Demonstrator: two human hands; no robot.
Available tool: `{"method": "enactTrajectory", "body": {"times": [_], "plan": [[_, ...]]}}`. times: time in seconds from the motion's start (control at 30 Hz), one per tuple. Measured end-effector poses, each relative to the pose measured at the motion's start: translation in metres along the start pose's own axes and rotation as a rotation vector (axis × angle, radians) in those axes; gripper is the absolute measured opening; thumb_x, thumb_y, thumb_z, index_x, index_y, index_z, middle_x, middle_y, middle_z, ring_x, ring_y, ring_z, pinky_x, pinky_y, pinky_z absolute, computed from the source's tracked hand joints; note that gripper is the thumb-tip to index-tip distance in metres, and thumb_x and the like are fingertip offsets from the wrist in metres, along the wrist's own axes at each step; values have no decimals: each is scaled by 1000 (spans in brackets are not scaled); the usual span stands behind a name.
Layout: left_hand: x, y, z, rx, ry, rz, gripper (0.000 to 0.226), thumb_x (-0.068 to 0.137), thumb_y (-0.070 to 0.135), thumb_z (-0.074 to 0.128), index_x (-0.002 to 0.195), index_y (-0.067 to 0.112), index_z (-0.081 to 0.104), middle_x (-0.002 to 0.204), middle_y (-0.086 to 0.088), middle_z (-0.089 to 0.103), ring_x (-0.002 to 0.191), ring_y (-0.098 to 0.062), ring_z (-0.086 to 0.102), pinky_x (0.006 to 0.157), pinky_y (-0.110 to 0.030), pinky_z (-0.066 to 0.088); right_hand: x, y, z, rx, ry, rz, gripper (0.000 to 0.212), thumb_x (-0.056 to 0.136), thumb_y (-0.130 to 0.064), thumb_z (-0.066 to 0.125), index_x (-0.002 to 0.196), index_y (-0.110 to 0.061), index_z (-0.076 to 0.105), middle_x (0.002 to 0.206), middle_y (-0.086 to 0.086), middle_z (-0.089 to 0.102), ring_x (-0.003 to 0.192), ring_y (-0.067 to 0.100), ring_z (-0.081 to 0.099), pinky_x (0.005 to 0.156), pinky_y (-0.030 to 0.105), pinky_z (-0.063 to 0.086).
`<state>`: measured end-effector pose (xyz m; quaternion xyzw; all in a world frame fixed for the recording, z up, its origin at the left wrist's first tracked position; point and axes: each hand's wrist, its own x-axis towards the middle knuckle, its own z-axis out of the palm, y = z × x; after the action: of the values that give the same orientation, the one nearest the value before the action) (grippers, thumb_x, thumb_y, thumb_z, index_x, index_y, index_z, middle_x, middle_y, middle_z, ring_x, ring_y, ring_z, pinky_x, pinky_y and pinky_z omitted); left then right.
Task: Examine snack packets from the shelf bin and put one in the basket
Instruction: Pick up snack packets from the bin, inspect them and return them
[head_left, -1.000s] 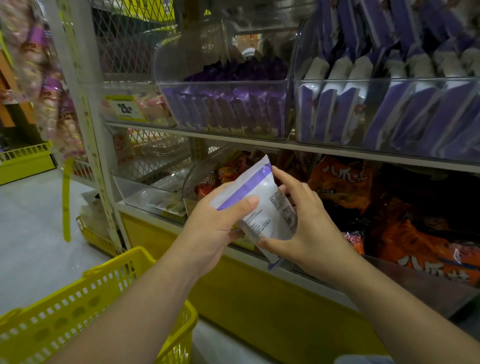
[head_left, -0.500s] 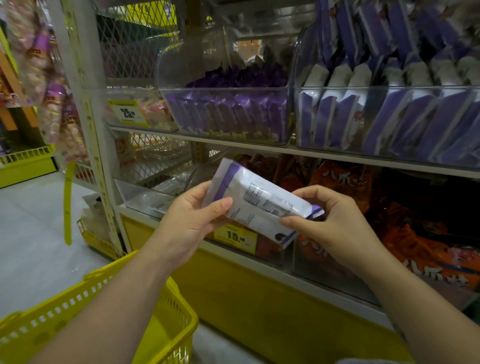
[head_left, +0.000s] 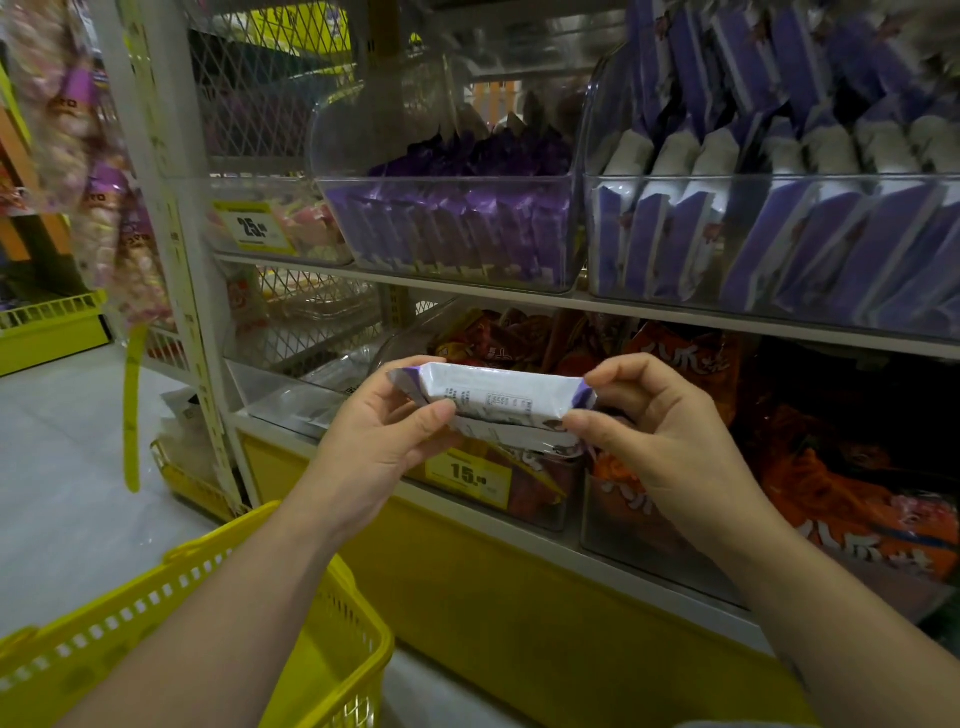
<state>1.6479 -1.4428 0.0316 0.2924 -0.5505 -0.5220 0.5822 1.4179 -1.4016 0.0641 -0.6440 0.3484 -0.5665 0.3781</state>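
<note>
shelf unit: white frame, two tiers in view, yellow panel along its foot.
basket: yellow plastic with a perforated wall, lower left, below the left forearm and just beside the shelf foot; what lies inside cannot be told.
right upper bin: clear plastic, upper tier, packed with upright purple-and-white packets.
middle upper bin: clear, filled with darker purple packets.
orange packets: lower tier, right side, lying in clear bins.
left hand: grip closed on the left end of the snack packet, thumb on the near face.
right hand: grip pinching the right end, fingers curled over the top.
snack packet: white with purple ends, held level between both hands before the lower tier, printed back towards the camera, above and right of the basket.
price tag: yellow, reads 15, lower bin front.
</note>
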Motion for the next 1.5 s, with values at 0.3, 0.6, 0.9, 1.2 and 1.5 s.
{"method": "enactTrajectory", "body": {"times": [0.3,0.6,0.9,1.2,1.5], "plan": [[2,1,-2,-1,21,75,35,69,23,79,101,34,71,107,5,71,104,-14,67,79,-27,56,-1,0,-3,97,-66,46,8,78,-21,63,81,-14,60,97,3,75,91,14,68,76,27,57],[-2,-7,43,-74,226,-58,67,86,8,67,145,25,40,126,2,63,117,-16,61,104,-43,47,-2,4,12,178,-8,80,4,74,-30,64,70,-32,65,82,-1,74,74,10,69,60,19,54],[-6,-4,60,-372,130,-320,75,82,-12,58,147,19,36,106,-15,71,85,-24,73,64,-31,57,-6,0,20,180,-73,100,16,74,-17,65,80,-4,57,97,-7,76,95,6,70,69,16,54],[-4,1,55,-520,215,-342,43,87,-5,49,129,2,54,105,-15,72,91,-29,69,71,-41,62,-1,1,18,426,7,206,11,70,-12,62,75,-9,53,83,2,75,80,12,71,66,21,57],[-4,5,54,-545,189,-284,17,89,2,52,97,10,64,81,-5,72,86,-25,69,79,-46,60,1,1,12,571,-18,296,6,74,-11,61,71,-13,56,97,12,72,96,21,69,72,26,58]]}}
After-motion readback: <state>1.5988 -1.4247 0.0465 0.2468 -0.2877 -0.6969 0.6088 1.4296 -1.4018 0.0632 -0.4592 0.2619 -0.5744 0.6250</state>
